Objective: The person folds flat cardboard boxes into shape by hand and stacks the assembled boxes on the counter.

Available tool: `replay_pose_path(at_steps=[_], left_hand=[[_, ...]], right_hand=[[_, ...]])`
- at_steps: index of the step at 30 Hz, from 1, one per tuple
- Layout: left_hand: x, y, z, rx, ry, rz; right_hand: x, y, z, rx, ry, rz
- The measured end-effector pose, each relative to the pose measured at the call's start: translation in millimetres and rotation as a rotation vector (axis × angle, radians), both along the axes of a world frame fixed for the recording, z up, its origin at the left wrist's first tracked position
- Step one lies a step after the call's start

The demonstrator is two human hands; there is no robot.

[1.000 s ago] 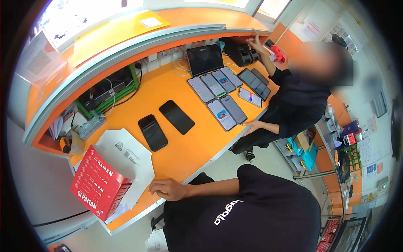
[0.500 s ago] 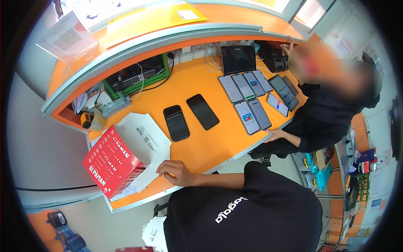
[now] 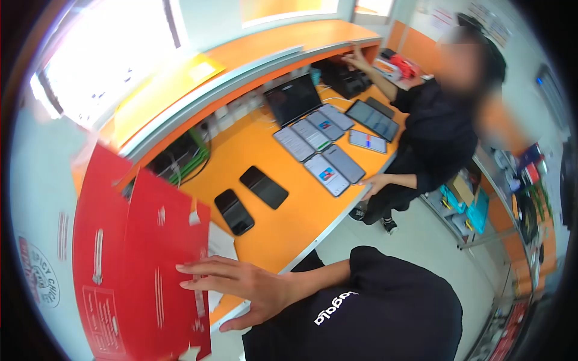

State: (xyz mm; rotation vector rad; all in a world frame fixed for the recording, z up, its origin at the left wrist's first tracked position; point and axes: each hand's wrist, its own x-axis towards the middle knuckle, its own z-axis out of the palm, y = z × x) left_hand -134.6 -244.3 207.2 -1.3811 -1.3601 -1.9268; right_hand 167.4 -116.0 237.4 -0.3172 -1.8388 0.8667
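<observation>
My right hand [image 3: 247, 289] reaches in from the right with fingers and thumb spread, its fingertips against the red cardboard [image 3: 144, 259]. That cardboard stands large and close at the left, with folded panels and small white print. Left of it is a white surface with a round printed logo [image 3: 39, 277]. My left hand does not show. Two dark-screened phones [image 3: 235, 212] [image 3: 264, 187] lie on the orange counter [image 3: 283, 234] beyond my right hand.
Several lit phones [image 3: 326, 174] and a tablet [image 3: 372, 120] lie farther right, near an open laptop [image 3: 293, 99]. A co-worker in black [image 3: 436, 132] stands at the counter's far right, one hand [image 3: 376, 183] at its edge. Shelving [image 3: 475, 231] stands behind.
The red cardboard, earlier resting on the counter's near left corner, is now raised and much closer. My right hand has opened from a loosely curled pose and touches it. The view has shifted.
</observation>
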Motion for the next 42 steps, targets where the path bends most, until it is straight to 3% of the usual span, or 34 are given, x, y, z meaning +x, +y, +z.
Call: replay_pose_path(at_steps=[2,5,9,13,17,19,20,23,25,27,28,32,34,37,39,42], left_hand=[[36,40,-18,-0.059,-0.266,-0.306],[88,84,-40,-0.184,-0.641,-0.777],[150,123,-45,-0.304,-0.881,-1.170],[197,142,-27,-0.229,-0.857,-1.263],[223,165,-18,-0.142,-0.852,-1.323],[220,187,-16,-0.143,-0.572,-1.860],[229,184,-13,-0.210,-0.651,-1.654],[250,181,-1,-0.318,-0.645,-1.490],[258,183,-1,-0.333,-0.638,-1.394],[258,182,1,-0.707,-0.347,-1.298],[271,179,10,-0.758,-0.429,-1.346],[279,183,-1,-0.757,-0.462,-1.328],[284,184,2,-0.702,-0.591,-1.324],[295,185,4,-0.586,-0.770,-1.329],[294,184,-9,-0.567,-0.706,-1.386],[303,186,-10,-0.568,-0.823,-1.413]], right_hand=[[9,-2,0,0.027,-0.218,-0.130],[20,-7,-7,-0.130,-0.196,-0.230],[35,-14,-14,-0.148,-0.245,-0.390],[57,-15,-12,-0.069,-0.195,-0.620],[63,-14,-27,-0.010,-0.257,-0.581],[63,-17,-30,-0.143,-0.214,-0.550],[64,-16,-31,-0.273,-0.170,-0.513],[86,-10,-27,-0.455,-0.208,-0.500],[105,-5,-22,-0.343,-0.173,-0.543],[123,-1,-13,-0.572,-0.203,-0.557],[127,3,-14,-0.426,-0.073,-0.582],[156,14,-9,-0.690,-0.302,-0.335],[161,19,-35,-0.637,0.078,-0.039],[167,19,-42,-0.587,0.074,0.074],[168,13,-33,-0.693,0.029,0.082],[163,13,-20,-0.744,-0.122,-0.201]])
